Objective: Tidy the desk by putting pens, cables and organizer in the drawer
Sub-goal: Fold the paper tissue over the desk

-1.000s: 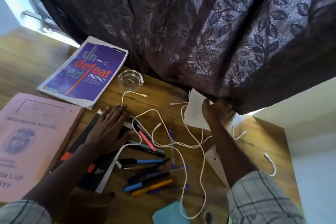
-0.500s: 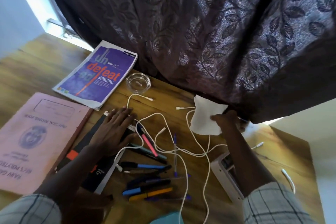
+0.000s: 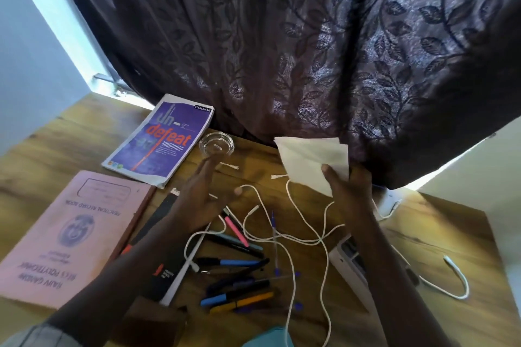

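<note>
Several pens (image 3: 238,262) lie scattered on the wooden desk (image 3: 53,146) in front of me, tangled with white cables (image 3: 290,236). Another short white cable (image 3: 454,282) lies at the right. A white organizer (image 3: 352,265) sits under my right forearm, partly hidden. My right hand (image 3: 348,189) grips a folded white paper (image 3: 310,160) lifted near the curtain. My left hand (image 3: 203,194) hovers above the desk with fingers spread, holding nothing, over a black notebook (image 3: 166,251). No drawer is visible.
A purple notebook (image 3: 160,141) and a pink record book (image 3: 70,231) lie at the left. A small glass dish (image 3: 216,144) stands by the dark patterned curtain (image 3: 282,51) along the desk's back. A teal object (image 3: 267,338) shows at the bottom edge.
My left hand has lifted off the black notebook and opened in the air. My right hand has raised the white paper higher. The view tilted upward.
</note>
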